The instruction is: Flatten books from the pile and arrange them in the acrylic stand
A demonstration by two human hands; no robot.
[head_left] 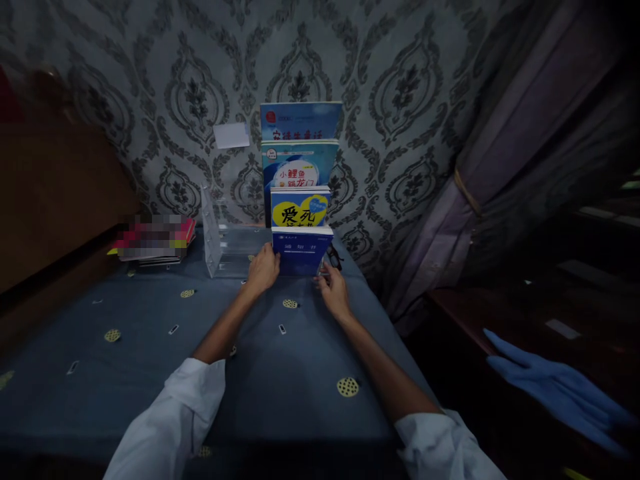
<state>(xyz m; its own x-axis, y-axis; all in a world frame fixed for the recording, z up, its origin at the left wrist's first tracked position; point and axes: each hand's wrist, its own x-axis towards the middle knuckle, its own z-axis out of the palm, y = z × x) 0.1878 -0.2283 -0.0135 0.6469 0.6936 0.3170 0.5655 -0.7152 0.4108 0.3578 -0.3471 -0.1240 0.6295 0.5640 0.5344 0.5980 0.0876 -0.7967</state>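
Note:
A dark blue book (303, 257) stands upright at the front of a stepped row of books. My left hand (264, 268) is closed at its left edge, with the fingertips partly hidden. At its lower right corner, my right hand (333, 289) has loosely bent fingers spread apart. Behind rise a book with a yellow heart (300, 210), a lighter blue book (300, 163) and a taller blue book (303, 120) near the wall. A clear plastic book rack (213, 233) extends left of the row, with bare steps.
Left on the patterned blue tablecloth (200, 373) lies a stack of books (157, 240). Dark glasses (334, 257) sit behind my right hand. A white card (231, 136) is on the wall. Right are a tied curtain (440, 220) and a blue glove (555, 387) on dark furniture.

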